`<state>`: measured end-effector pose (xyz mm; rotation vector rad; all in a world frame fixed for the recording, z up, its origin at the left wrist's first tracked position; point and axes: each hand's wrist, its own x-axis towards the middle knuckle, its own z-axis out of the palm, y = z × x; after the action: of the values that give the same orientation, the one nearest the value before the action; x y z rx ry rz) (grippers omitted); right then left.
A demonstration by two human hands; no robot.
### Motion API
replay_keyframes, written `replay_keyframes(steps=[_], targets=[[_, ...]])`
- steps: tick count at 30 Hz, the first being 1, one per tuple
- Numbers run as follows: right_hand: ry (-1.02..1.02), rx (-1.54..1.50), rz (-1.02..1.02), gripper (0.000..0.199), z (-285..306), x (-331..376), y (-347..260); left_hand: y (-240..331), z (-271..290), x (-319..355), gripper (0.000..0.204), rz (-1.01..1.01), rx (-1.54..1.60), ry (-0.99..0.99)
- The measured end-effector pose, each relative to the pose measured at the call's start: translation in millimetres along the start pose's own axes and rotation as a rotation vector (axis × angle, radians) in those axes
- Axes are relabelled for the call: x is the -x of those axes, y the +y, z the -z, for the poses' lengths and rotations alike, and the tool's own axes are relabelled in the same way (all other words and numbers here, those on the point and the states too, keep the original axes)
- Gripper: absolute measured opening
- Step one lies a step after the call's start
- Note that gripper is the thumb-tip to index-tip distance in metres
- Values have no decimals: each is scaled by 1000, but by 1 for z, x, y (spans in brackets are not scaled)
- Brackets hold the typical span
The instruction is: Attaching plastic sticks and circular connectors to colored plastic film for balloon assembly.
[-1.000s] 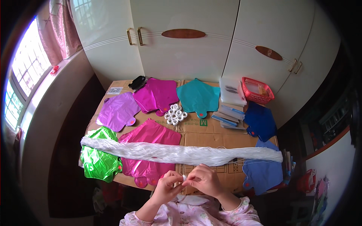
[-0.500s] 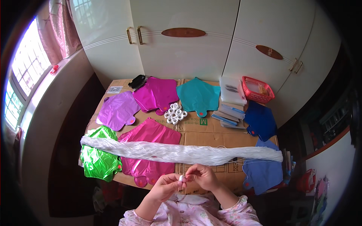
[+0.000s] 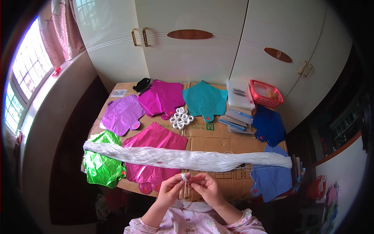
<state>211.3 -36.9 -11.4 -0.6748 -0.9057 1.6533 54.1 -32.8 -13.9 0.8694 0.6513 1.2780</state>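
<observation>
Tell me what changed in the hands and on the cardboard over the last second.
Little changed. The left hand and right hand stay together at the near edge, fingers shifting slightly on a small white ring with thread. The long white thread bundle, the foil balloons and the white ring cluster have not moved.

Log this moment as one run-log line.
left hand: pinching small white ring | right hand: touching thin white string | long white string bundle: across cardboard-covered table
</observation>
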Motion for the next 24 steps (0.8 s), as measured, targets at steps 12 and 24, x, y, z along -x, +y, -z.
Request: replay_keyframes(steps=[12,24], targets=[[-179,1002,397,21,4,-13,-41,8,4,0,32,106,-75,-84],[-245,882,402,23,5,-28,-49,6,4,2,18,157,-113,-89]])
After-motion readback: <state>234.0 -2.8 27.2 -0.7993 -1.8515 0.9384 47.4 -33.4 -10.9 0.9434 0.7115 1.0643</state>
